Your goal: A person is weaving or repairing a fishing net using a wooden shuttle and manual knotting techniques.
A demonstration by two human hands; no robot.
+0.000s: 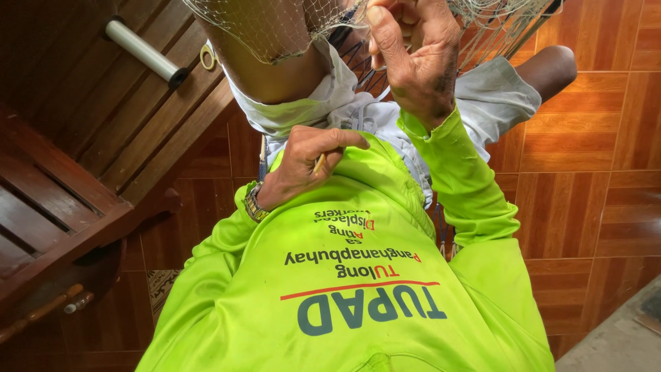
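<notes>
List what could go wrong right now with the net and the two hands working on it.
1. The pale mesh fishing net is draped over the bare knee, so a pull might snag it there.
2. The left hand pinches a thin tan stick-like tool close to the lime-green long-sleeved shirt; its tip could catch the fabric.
3. The right hand grips net strands tightly, and thin twine under tension may cut into the fingers.
</notes>
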